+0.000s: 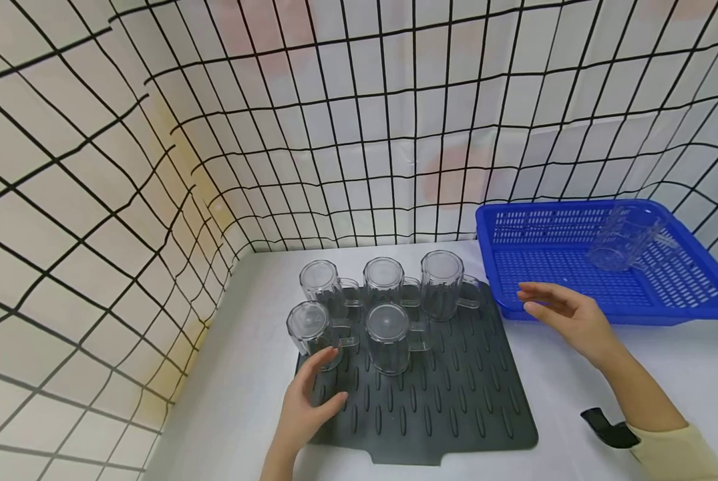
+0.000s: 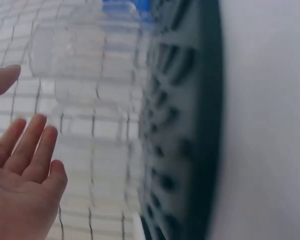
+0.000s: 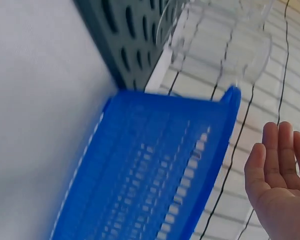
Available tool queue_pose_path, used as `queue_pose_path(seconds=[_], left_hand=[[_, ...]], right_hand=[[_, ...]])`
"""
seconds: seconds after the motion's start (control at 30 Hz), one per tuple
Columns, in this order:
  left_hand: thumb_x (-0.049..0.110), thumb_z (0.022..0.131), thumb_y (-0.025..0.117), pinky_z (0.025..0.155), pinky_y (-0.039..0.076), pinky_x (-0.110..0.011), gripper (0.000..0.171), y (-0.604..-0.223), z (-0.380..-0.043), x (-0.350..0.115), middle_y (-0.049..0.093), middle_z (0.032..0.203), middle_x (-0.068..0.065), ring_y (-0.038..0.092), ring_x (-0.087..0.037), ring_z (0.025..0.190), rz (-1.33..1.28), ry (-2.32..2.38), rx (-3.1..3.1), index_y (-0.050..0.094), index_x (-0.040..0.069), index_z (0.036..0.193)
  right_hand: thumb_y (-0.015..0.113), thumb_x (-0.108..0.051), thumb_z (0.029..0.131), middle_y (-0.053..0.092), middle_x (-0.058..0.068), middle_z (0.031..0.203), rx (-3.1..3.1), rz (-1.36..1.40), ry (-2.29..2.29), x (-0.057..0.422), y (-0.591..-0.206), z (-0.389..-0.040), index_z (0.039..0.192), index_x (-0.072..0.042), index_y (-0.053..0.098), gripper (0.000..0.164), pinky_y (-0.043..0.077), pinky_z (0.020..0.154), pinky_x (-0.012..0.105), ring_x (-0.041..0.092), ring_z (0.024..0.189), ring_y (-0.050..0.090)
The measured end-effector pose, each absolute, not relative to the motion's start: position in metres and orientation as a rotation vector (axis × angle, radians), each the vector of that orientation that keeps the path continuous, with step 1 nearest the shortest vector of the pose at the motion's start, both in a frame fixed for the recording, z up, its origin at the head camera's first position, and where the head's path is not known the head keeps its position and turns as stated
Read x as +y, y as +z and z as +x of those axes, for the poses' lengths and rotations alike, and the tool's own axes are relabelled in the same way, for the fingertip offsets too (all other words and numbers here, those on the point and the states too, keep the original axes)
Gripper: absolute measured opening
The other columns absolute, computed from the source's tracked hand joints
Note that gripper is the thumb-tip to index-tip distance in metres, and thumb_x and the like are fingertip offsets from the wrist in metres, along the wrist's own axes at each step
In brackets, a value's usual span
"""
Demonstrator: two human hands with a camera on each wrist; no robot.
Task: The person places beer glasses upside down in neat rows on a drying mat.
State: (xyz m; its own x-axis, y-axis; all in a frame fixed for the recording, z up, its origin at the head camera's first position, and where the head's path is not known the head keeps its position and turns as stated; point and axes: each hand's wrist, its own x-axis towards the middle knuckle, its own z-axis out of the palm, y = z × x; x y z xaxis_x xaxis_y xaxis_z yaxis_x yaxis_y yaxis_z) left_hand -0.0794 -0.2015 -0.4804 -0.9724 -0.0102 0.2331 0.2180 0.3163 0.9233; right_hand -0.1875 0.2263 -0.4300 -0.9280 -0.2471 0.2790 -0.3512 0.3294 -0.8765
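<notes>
Clear glass mugs stand upside down on a dark grey ribbed drying mat (image 1: 455, 401), three in the back row and two in front. My left hand (image 1: 307, 404), fingers apart and thumb spread, is just in front of the front-left mug (image 1: 308, 324); its fingertips overlap that mug's lower part in the head view. Beside it stands the front-right mug (image 1: 389, 337), its handle pointing right. My right hand (image 1: 569, 321) hovers by the near left corner of a blue plastic basket (image 1: 575, 310), holding nothing. Inside the basket, one more glass mug (image 1: 620, 240) leans to the right.
Black wire grid panels (image 1: 395, 120) rise behind and to the left of the white table (image 1: 214, 374). The back-right mug (image 1: 443, 284) stands close to the basket's left side. A black strap (image 1: 610, 429) lies by the right sleeve (image 1: 677, 454).
</notes>
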Motion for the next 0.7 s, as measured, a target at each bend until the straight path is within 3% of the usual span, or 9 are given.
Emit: queue_pose_path(seconds=[0.17, 0.3, 0.4, 0.53, 0.6, 0.67, 0.7], left_hand=[[0.0, 0.078, 0.079, 0.106, 0.036, -0.023, 0.054, -0.495, -0.066, -0.218, 0.064, 0.126, -0.002, 0.055, -0.016, 0.122, -0.073, -1.654, -2.408, 0.061, 0.009, 0.128], [0.007, 0.078, 0.081, 0.106, 0.038, -0.041, 0.054, -0.5, -0.058, -0.23, 0.066, 0.123, 0.0, 0.056, -0.019, 0.12, 0.029, -1.527, -2.491, 0.061, 0.01, 0.128], [0.011, 0.078, 0.082, 0.104, 0.037, -0.054, 0.058, -0.502, -0.054, -0.236, 0.065, 0.124, -0.004, 0.056, -0.027, 0.12, 0.088, -1.412, -2.57, 0.058, 0.006, 0.131], [0.012, 0.078, 0.081, 0.101, 0.04, -0.056, 0.065, -0.505, -0.051, -0.24, 0.06, 0.128, -0.015, 0.054, -0.037, 0.121, 0.134, -1.284, -2.645, 0.05, -0.001, 0.134], [0.012, 0.078, 0.081, 0.099, 0.043, -0.055, 0.068, -0.507, -0.05, -0.24, 0.058, 0.128, -0.019, 0.053, -0.039, 0.12, 0.143, -1.222, -2.671, 0.047, -0.004, 0.134], [0.011, 0.076, 0.082, 0.098, 0.044, -0.054, 0.07, -0.509, -0.05, -0.24, 0.055, 0.129, -0.021, 0.052, -0.039, 0.12, 0.143, -1.169, -2.694, 0.046, -0.005, 0.134], [0.012, 0.076, 0.082, 0.099, 0.043, -0.054, 0.072, -0.509, -0.051, -0.24, 0.054, 0.13, -0.022, 0.051, -0.04, 0.121, 0.149, -1.145, -2.716, 0.045, -0.005, 0.135]], right_hand=[[0.061, -0.007, 0.096, 0.064, -0.022, 0.112, -2.502, 0.465, 1.639, 0.25, -0.425, -0.19, 0.135, -0.01, 0.058, 0.038, 0.046, 0.08, 0.007, -0.01, 0.101, 0.058], [0.06, -0.011, 0.097, 0.063, -0.026, 0.11, -2.548, 0.352, 1.618, 0.269, -0.421, -0.193, 0.136, -0.014, 0.057, 0.039, 0.043, 0.078, 0.004, -0.014, 0.101, 0.056], [0.06, -0.018, 0.099, 0.06, -0.031, 0.108, -2.612, 0.271, 1.594, 0.285, -0.419, -0.197, 0.138, -0.015, 0.055, 0.04, 0.04, 0.075, 0.002, -0.018, 0.1, 0.052], [0.059, -0.028, 0.099, 0.056, -0.036, 0.107, -2.673, 0.178, 1.549, 0.304, -0.421, -0.204, 0.141, -0.019, 0.052, 0.044, 0.038, 0.074, 0.002, -0.021, 0.099, 0.047], [0.058, -0.031, 0.099, 0.053, -0.037, 0.106, -2.686, 0.132, 1.523, 0.313, -0.423, -0.208, 0.143, -0.019, 0.05, 0.047, 0.04, 0.095, 0.014, -0.021, 0.099, 0.044], [0.057, -0.036, 0.099, 0.049, -0.038, 0.106, -2.705, 0.077, 1.48, 0.321, -0.427, -0.212, 0.146, -0.019, 0.047, 0.051, 0.034, 0.11, 0.037, -0.012, 0.108, 0.045], [0.056, -0.038, 0.099, 0.047, -0.037, 0.105, -2.713, 0.048, 1.467, 0.325, -0.429, -0.214, 0.147, -0.018, 0.045, 0.054, 0.03, 0.111, 0.051, -0.003, 0.117, 0.046]])
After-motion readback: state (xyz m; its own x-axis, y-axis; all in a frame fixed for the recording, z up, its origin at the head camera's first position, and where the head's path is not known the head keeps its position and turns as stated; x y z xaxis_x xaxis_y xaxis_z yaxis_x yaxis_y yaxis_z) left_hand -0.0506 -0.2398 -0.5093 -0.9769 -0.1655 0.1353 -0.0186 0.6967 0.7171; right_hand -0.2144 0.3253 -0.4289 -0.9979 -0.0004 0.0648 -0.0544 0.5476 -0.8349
